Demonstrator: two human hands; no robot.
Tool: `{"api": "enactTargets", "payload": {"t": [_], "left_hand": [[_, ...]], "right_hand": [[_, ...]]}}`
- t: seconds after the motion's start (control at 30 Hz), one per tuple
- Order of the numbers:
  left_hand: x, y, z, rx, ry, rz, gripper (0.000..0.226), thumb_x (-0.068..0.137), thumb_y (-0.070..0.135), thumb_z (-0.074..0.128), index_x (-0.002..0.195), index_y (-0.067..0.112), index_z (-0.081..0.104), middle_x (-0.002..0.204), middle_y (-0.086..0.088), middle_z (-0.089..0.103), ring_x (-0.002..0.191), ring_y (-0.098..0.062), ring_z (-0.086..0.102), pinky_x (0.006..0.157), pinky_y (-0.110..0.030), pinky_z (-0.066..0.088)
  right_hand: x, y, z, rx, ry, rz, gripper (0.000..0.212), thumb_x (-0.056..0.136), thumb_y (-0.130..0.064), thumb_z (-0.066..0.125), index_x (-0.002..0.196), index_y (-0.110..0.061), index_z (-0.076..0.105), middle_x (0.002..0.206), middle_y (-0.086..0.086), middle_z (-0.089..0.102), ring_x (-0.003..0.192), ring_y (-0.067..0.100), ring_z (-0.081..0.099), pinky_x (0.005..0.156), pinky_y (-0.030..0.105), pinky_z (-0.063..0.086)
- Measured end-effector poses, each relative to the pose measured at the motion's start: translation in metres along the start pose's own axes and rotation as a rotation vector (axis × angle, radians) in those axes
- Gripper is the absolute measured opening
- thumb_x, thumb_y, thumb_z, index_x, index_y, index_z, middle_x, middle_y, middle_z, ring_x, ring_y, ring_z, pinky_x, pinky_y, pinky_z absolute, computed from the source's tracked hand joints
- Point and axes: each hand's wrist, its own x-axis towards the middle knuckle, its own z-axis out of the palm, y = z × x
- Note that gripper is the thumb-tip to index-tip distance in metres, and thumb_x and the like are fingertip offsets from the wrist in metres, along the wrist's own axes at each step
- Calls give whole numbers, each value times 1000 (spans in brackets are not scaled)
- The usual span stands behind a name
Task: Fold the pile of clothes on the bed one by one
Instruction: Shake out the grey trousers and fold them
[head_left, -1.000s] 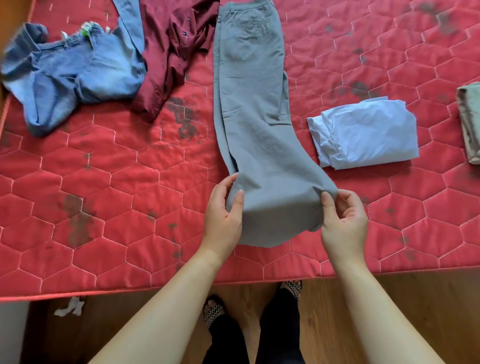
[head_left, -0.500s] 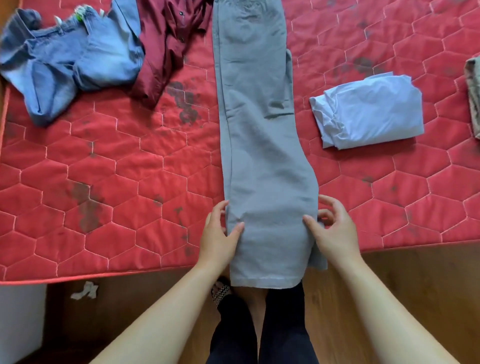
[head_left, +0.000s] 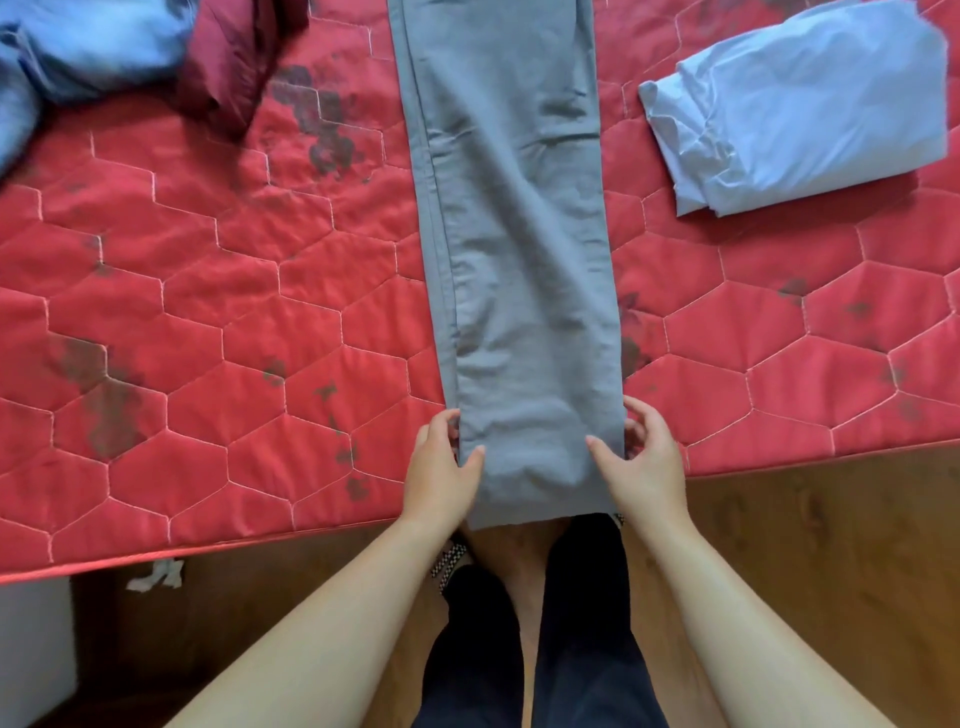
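Grey trousers lie lengthwise down the middle of the red quilted mattress, legs stacked, hems hanging just past the near edge. My left hand pinches the left side of the leg ends and my right hand pinches the right side. Crumpled blue jeans and a maroon shirt lie unfolded at the far left. A folded light blue garment rests at the far right.
The mattress edge runs across in front of me, with wooden floor below it. My legs and sandalled feet stand at the edge. A scrap of white paper lies on the floor at left.
Both hands pulled the trouser leg ends toward me and laid them flat, so the hems now hang over the mattress edge. The view has moved closer to the bed.
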Motion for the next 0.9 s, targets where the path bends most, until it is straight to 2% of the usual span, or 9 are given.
{"api": "enactTargets", "payload": {"t": [0.1,0.17,0.23,0.33,0.43,0.53,0.7,0.8,0.9], "left_hand": [[4,0,-1,-22,32,-26,32,87,25,61,116,22,48,79,7,58,72,-6,55,66,-17,42],[2,2,-3,-37,52,3,18,88,23,61,104,21,52,76,9,57,65,-2,53,59,-8,39],[-3,2,-6,-38,57,44,11,89,22,60,97,22,52,81,10,58,72,-3,54,62,-9,39],[-13,-5,-9,26,70,32,17,89,19,58,104,20,50,96,6,56,90,-13,55,75,-23,41],[-16,-10,-6,96,78,-58,48,87,23,61,130,16,42,121,-1,46,110,-19,49,97,-37,42],[-11,-4,-3,23,24,-60,64,89,24,59,144,22,25,120,1,54,113,-21,51,97,-41,42],[-7,20,-11,-128,-8,-9,65,89,17,57,141,36,24,101,8,56,93,-11,58,79,-26,45],[-12,49,-29,-216,71,79,55,88,20,59,130,45,34,97,12,52,87,-1,55,75,-14,44],[-5,101,-57,-276,158,183,45,88,18,59,121,43,43,101,9,55,93,-4,57,80,-18,45]], "right_hand": [[-5,-6,5,52,24,-12,40,73,-21,72,107,-31,55,98,-14,66,91,1,62,79,29,51],[-11,-7,0,29,28,-37,32,73,-22,72,99,-31,56,89,-17,65,81,-5,61,71,22,49],[-17,-1,-9,-8,93,-57,29,73,-25,73,93,-35,55,82,-16,62,75,-4,59,65,15,44],[-22,12,-20,-92,190,-71,26,76,-24,72,92,-34,54,76,-11,51,69,1,53,60,10,39],[-18,23,-18,-212,84,-24,48,78,-25,73,121,-22,51,109,-6,51,96,11,54,83,26,47],[-9,21,-9,-158,-4,46,65,78,-24,72,135,-24,40,108,-11,55,99,11,54,81,25,42],[-8,-3,-13,-87,-21,23,31,77,-17,71,99,-31,54,92,-20,61,88,2,59,58,6,38],[-16,-36,-33,-29,-36,-86,24,77,-20,72,88,-34,56,88,-21,63,86,-9,55,62,2,39],[-6,-91,-57,5,-47,-205,24,77,-16,72,85,-34,58,85,-19,64,82,-4,56,66,4,39]]}}
